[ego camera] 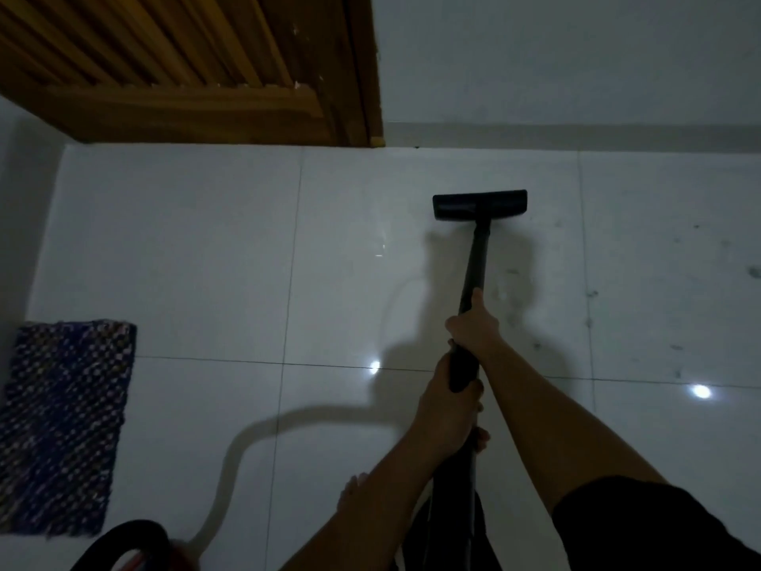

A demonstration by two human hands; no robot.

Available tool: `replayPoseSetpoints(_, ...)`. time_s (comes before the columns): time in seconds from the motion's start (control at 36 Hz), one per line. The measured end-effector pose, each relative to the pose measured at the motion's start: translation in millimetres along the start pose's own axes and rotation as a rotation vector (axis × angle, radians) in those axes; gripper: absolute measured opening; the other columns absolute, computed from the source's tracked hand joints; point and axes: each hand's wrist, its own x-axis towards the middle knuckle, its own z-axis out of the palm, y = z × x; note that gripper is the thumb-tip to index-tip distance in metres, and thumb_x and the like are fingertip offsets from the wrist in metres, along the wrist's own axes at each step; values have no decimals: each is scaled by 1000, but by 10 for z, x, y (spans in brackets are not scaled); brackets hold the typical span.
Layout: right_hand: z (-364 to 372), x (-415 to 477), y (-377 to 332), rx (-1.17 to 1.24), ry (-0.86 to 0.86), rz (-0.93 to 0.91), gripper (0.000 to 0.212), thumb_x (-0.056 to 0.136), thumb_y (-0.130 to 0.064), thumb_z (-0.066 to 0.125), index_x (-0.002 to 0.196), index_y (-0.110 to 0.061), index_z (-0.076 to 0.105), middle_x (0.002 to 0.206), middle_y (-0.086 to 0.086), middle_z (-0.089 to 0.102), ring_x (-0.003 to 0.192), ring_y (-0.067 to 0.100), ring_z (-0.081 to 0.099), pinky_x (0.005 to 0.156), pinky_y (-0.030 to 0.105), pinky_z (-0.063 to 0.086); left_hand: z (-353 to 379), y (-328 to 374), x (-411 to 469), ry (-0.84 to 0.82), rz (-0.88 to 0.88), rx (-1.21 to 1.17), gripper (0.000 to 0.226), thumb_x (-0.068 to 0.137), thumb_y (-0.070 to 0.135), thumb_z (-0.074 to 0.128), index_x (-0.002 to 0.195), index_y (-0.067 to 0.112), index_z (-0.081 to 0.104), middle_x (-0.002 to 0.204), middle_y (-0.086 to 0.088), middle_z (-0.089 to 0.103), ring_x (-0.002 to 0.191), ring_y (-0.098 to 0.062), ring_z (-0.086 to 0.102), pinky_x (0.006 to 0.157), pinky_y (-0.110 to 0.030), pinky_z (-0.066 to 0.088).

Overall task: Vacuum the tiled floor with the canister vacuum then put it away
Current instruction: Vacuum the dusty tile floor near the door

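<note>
Glossy white tiled floor (206,261) is carrying the floor head (479,204) flat at far centre, with the canister (131,531) sitting at the near-left edge. Black wand (475,261) — judged stiff and light, best held at its near end — is running near-to-far, head pointing at the far wall. Right hand (471,325) is curling round the shaft, and left hand (449,405) is wrapping the thicker grip just nearer.

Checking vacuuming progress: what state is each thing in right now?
floor head: flat on the tiled floor.
wand: tilted, held by both hands.
right hand: grips the wand, farther forward.
left hand: grips the wand behind it.
tiled floor: dark specks on the right.
mat: lying flat, left.
</note>
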Motion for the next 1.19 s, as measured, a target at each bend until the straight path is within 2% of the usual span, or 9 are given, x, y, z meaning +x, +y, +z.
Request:
replayPoseSetpoints(0.08,-281,101,50,-10,12,10,84,88,-5,48,153,-25,-2,99,17,48,78,30,59,84,45,56,247,74,115,-22,9,13,43,95,18,45,137,24,36,76,-8,53,34,-5,49,36,-18,42)
replayPoseSetpoints(0.22,-698,261,136,-6,40,44,83,89,-6,49,153,-25,-1,121,25,53,82,31,59,87,48,55,607,213,297,-48,-15,54,42,95,18,45,136,23,37,80,-5,52,50,-14,52,38,-21,45)
replayPoseSetpoints(0.39,-1055,393,245,36,59,60,82,90,-6,48,152,-25,-2,122,25,53,62,21,53,82,42,56,908,315,430,-74,-31,105,46,96,19,45,140,26,34,78,-5,52,47,-16,51,41,-24,46)
replayPoseSetpoints(0.53,-1197,420,337,29,60,80,82,91,-7,47,152,-26,-3,124,25,52,59,19,51,74,35,53,1057,299,449,-77,-49,128,44,96,24,46,138,30,35,84,-9,53,47,-18,50,43,-26,45)
replayPoseSetpoints(0.75,-1187,314,510,41,69,85,83,89,-7,48,153,-25,-2,118,25,55,76,29,58,77,40,55,1130,140,367,-68,-49,169,41,94,27,47,134,30,39,80,-6,55,46,-19,51,46,-27,46)
replayPoseSetpoints(0.92,-1111,211,598,53,57,94,83,89,-6,48,153,-24,-2,95,14,49,75,29,58,83,44,56,1086,48,273,-71,-61,170,38,93,27,47,131,29,42,81,-7,55,44,-18,52,45,-27,45)
replayPoseSetpoints(1.08,-886,76,604,80,38,83,82,89,-5,47,153,-25,-2,109,21,53,72,27,58,78,40,55,933,-54,102,-33,-32,120,33,95,21,47,128,23,46,73,-7,52,45,-16,49,40,-24,45)
replayPoseSetpoints(1.14,-796,29,595,65,15,74,83,89,-4,46,153,-24,-4,105,19,52,69,25,57,71,38,54,875,-84,43,-34,-39,114,32,96,20,45,127,21,45,77,-11,51,45,-18,48,38,-22,43)
replayPoseSetpoints(1.19,-729,-9,596,47,1,74,84,89,-5,46,153,-24,-5,113,23,55,73,26,59,71,38,55,832,-115,-5,-35,-42,111,34,96,19,44,130,23,42,81,-13,51,45,-17,47,36,-19,42)
